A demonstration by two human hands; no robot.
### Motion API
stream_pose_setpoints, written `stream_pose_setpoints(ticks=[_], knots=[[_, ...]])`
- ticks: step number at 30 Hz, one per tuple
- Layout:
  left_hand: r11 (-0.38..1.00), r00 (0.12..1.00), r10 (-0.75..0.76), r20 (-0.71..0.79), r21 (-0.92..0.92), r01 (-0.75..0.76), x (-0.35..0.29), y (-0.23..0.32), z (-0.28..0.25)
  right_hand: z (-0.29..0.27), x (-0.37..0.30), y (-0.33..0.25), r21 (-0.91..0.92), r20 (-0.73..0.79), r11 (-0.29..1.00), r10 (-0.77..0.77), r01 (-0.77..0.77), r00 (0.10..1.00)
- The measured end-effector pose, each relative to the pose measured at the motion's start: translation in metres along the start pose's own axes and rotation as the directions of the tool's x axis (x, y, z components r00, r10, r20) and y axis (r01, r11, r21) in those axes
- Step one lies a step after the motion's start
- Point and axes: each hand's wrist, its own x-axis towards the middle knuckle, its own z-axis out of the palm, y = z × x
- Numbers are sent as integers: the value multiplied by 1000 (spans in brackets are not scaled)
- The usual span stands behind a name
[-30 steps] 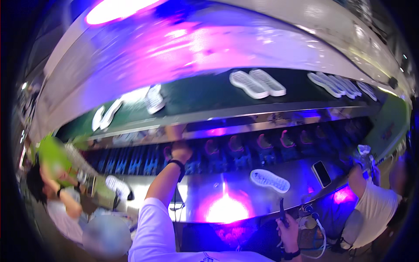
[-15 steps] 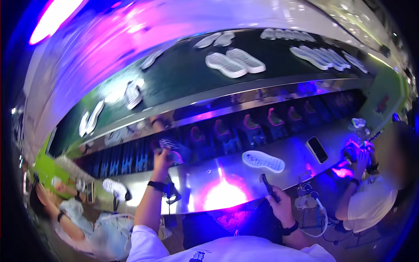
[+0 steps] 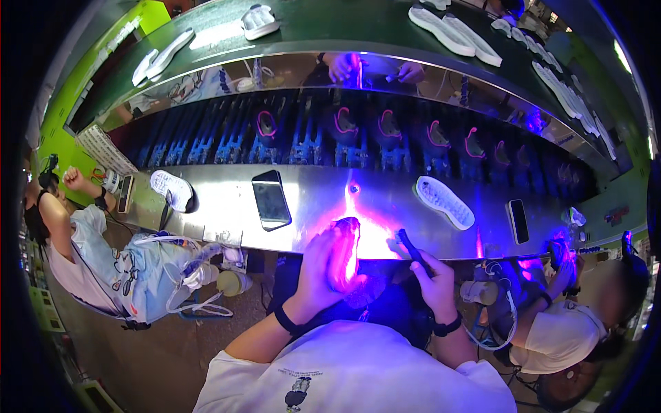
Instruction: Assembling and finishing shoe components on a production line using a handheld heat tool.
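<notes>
At the front edge of the metal bench, my left hand (image 3: 311, 277) is closed around a shoe upper (image 3: 346, 249), tipped up in bright pink-violet light. The glare and my fingers hide much of its shape. To its right, my right hand (image 3: 436, 283) grips a dark-handled brush (image 3: 412, 249), its head pointing up and left toward the shoe upper, with a gap between them. Beyond the brush, a white shoe sole (image 3: 445, 202) lies on the bench.
A phone (image 3: 271, 200) lies left of centre on the metal bench (image 3: 227, 206), another phone (image 3: 516, 221) to the right. Behind runs a dark rack (image 3: 306, 141) carrying several shoe uppers. White soles (image 3: 454, 34) rest on the green belt (image 3: 344, 27). Co-workers sit at both sides.
My left hand has drawn back from the rack to the bench's front edge with the shoe upper. My right hand still holds the brush. The view has tilted down toward the bench.
</notes>
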Motion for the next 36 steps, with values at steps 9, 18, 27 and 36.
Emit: stream_pose_setpoints(ticks=[9,18,27,36], knots=[[980,962,144,233,98,-171,-57,-10,16,28,24,12,-177,123,969,-150,171,981],[977,947,156,281,99,-190,-52,-8,5,43,13,40,-65,186,995,-68,81,980],[970,932,162,325,120,-211,-50,-10,4,42,14,46,2,194,999,35,-36,980],[971,924,168,344,106,-216,-50,-10,5,36,3,37,-37,228,995,-87,98,970]])
